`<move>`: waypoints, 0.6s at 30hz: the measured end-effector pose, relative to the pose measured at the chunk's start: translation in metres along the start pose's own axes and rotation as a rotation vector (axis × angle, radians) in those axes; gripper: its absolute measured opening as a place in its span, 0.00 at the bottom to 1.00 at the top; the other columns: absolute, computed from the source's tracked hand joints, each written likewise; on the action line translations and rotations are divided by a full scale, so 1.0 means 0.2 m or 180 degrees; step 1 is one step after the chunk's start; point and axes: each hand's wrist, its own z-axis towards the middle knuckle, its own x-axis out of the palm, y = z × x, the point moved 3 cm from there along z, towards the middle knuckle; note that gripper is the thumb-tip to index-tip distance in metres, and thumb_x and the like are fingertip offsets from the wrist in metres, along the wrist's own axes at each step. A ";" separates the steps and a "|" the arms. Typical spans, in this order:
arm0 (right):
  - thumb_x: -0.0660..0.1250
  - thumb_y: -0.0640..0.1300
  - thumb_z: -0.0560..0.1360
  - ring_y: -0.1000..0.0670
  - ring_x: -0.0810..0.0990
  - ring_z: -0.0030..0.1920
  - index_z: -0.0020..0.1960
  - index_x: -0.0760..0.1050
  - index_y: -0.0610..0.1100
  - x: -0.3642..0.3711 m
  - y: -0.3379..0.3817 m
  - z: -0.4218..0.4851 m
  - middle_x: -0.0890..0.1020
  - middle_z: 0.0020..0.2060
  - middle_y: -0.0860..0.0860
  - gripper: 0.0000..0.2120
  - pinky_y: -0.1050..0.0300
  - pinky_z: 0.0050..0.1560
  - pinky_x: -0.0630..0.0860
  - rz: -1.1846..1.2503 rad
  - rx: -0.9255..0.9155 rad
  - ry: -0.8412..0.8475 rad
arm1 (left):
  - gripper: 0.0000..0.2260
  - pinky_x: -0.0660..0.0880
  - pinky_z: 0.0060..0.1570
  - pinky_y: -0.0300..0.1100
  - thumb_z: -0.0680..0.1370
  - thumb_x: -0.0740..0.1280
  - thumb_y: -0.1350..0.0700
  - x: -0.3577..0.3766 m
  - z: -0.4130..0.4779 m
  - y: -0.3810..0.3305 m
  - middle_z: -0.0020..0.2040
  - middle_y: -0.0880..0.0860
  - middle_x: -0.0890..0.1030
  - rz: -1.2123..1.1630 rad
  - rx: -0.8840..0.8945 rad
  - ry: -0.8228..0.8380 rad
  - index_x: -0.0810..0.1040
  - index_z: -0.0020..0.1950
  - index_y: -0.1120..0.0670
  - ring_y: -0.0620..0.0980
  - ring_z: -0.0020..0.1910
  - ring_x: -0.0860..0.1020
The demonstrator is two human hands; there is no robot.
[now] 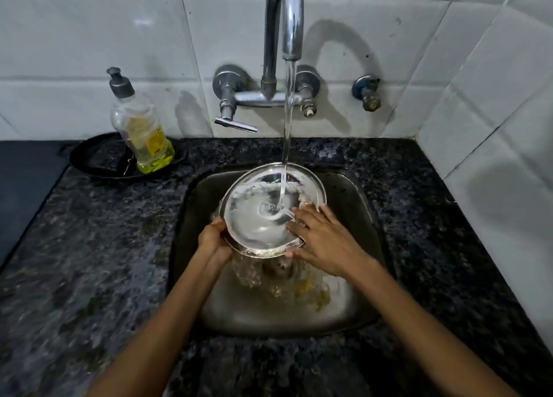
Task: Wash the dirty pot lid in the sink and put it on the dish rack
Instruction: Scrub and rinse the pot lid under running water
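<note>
The steel pot lid is held tilted above the sink, directly under the tap. A stream of water falls from the tap onto the lid and runs off into the sink. The left hand grips the lid's near-left rim. The right hand lies with spread fingers on the lid's right side. Left of the tap, a soap bottle stands on a black pan.

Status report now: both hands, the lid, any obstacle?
Left hand grips lid rim. Right hand flat on pot lid, under running faucet over sink. No obstacle; dish rack not in view.
</note>
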 end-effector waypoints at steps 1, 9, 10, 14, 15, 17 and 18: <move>0.60 0.60 0.74 0.47 0.49 0.77 0.73 0.58 0.48 -0.01 -0.02 -0.03 0.56 0.76 0.46 0.31 0.47 0.75 0.42 0.0047 0.0035 0.0065 | 0.13 0.75 0.44 0.50 0.77 0.54 0.66 0.02 0.00 0.00 0.35 0.55 0.78 0.0095 -0.0014 -0.0001 0.72 0.36 0.56 0.52 0.35 0.76; 0.60 0.33 0.69 0.36 0.54 0.75 0.73 0.58 0.42 0.28 -0.02 -0.13 0.55 0.75 0.36 0.33 0.42 0.73 0.55 -0.0134 0.0599 0.0150 | 0.21 0.70 0.30 0.35 0.70 0.53 0.70 0.03 -0.01 -0.08 0.23 0.47 0.73 0.1112 0.0853 0.0492 0.72 0.22 0.54 0.44 0.25 0.70; 0.60 0.32 0.65 0.36 0.64 0.71 0.69 0.66 0.41 0.28 -0.01 -0.12 0.64 0.72 0.36 0.31 0.42 0.70 0.62 -0.0300 0.0490 -0.0053 | 0.19 0.70 0.32 0.37 0.70 0.53 0.70 0.01 0.01 -0.08 0.26 0.49 0.74 0.1022 0.0755 0.0409 0.73 0.24 0.54 0.46 0.28 0.70; 0.55 0.39 0.68 0.42 0.78 0.61 0.55 0.80 0.45 0.11 -0.01 -0.05 0.83 0.57 0.44 0.20 0.40 0.61 0.73 -0.0518 -0.0279 -0.0997 | 0.14 0.72 0.36 0.44 0.76 0.53 0.67 -0.08 0.06 -0.04 0.29 0.53 0.78 0.0707 0.0188 0.0091 0.71 0.35 0.55 0.51 0.32 0.74; 0.57 0.39 0.69 0.44 0.79 0.60 0.52 0.81 0.46 0.03 -0.01 -0.03 0.84 0.54 0.46 0.18 0.40 0.61 0.72 -0.0432 -0.0438 -0.1151 | 0.13 0.75 0.34 0.45 0.77 0.53 0.66 -0.09 0.06 -0.03 0.31 0.53 0.80 0.0688 0.0024 0.0027 0.72 0.37 0.56 0.52 0.32 0.76; 0.62 0.38 0.71 0.46 0.80 0.58 0.50 0.81 0.46 -0.12 -0.04 0.03 0.85 0.51 0.48 0.13 0.43 0.64 0.71 0.0048 -0.0494 -0.1106 | 0.10 0.77 0.27 0.48 0.78 0.54 0.65 -0.08 0.06 -0.05 0.42 0.57 0.78 0.0783 -0.0294 -0.0042 0.74 0.46 0.58 0.54 0.37 0.76; 0.63 0.37 0.72 0.46 0.82 0.54 0.49 0.82 0.46 -0.19 -0.07 0.06 0.86 0.47 0.48 0.11 0.45 0.61 0.73 0.0459 -0.0330 -0.0949 | 0.10 0.78 0.27 0.50 0.79 0.54 0.63 -0.07 0.04 -0.06 0.48 0.59 0.77 0.0891 -0.0467 0.0059 0.74 0.52 0.60 0.56 0.39 0.75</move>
